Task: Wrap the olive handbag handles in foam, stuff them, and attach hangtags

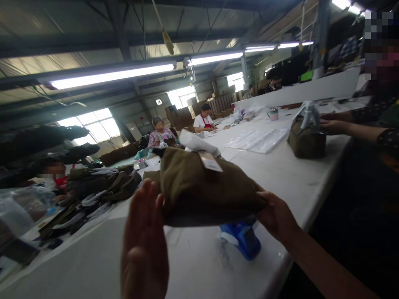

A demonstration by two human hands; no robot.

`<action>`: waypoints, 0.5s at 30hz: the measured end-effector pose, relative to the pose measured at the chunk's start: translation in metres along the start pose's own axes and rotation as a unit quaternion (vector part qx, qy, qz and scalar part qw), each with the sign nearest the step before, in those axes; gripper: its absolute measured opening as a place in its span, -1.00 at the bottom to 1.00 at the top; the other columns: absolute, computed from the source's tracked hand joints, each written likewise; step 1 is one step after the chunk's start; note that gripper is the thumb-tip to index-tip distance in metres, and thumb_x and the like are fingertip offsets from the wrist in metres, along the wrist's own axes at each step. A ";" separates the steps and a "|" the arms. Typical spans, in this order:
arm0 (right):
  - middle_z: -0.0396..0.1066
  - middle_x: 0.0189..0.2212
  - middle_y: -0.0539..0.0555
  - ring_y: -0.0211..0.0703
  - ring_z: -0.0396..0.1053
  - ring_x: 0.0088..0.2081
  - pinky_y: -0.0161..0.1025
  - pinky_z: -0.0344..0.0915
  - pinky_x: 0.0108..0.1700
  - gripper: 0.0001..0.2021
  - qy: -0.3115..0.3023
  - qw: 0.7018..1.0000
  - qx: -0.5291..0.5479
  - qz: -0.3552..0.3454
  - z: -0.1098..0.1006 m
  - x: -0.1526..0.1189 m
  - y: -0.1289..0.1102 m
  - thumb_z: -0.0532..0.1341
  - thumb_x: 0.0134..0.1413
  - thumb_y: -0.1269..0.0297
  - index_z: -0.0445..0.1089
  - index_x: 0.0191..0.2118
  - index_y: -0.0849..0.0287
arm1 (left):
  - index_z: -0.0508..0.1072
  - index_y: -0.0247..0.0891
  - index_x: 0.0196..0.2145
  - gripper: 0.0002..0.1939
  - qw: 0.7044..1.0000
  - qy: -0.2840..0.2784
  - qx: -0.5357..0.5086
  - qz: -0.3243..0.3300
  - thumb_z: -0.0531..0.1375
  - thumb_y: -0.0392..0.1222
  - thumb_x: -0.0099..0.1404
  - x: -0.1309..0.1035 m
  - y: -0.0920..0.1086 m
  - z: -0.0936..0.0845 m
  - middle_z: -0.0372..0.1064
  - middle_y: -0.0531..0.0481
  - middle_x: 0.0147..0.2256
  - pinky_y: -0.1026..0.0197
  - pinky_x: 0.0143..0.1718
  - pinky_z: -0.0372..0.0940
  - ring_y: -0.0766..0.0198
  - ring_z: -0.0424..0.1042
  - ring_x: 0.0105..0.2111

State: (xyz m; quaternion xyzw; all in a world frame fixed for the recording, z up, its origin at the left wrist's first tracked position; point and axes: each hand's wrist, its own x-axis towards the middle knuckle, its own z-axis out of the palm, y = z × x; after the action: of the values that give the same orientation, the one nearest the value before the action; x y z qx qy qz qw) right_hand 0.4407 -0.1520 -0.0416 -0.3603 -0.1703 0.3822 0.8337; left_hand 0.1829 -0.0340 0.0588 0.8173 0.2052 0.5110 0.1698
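Observation:
An olive-brown fabric bag (pixel 208 187) is held up over the white table (pixel 199 265), somewhat blurred and tilted. White paper stuffing sticks out of its top, and a white tag (pixel 211 162) hangs on its upper side. My right hand (pixel 276 214) grips the bag's right end, thumb on the near side; its other fingers are partly hidden. My left hand (pixel 145 245) stands upright at the bag's left end, fingers stretched out and palm toward it; whether the palm touches the cloth I cannot tell. Below the bag, a blue tape dispenser-like object (pixel 245 241) lies on the table.
At the right, a co-worker's hands (pixel 333 122) hold another olive bag (pixel 307 137). Clear plastic bags (pixel 258 137) and a mug (pixel 273 114) are further back. Dark bags are piled (pixel 102 187) at the left. Several people sit along the table's far side.

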 end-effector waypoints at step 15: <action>0.55 0.01 0.22 0.01 0.52 0.08 0.03 0.51 0.13 -0.69 0.011 0.988 -0.142 0.053 -0.077 0.121 0.045 0.14 0.34 0.08 0.51 -0.06 0.17 | 0.63 -0.16 -0.06 -0.65 0.920 -0.224 -0.241 -0.212 0.19 0.08 0.42 -0.024 -0.131 0.159 0.49 -0.15 0.12 -0.08 0.24 0.33 0.02 0.44 0.17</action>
State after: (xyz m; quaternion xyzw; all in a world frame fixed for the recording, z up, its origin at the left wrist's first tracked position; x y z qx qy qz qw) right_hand 0.5392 -0.0759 -0.1258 -0.4878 -0.1946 0.3937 0.7545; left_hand 0.2962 0.0554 -0.0907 0.7821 0.2005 0.3007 0.5076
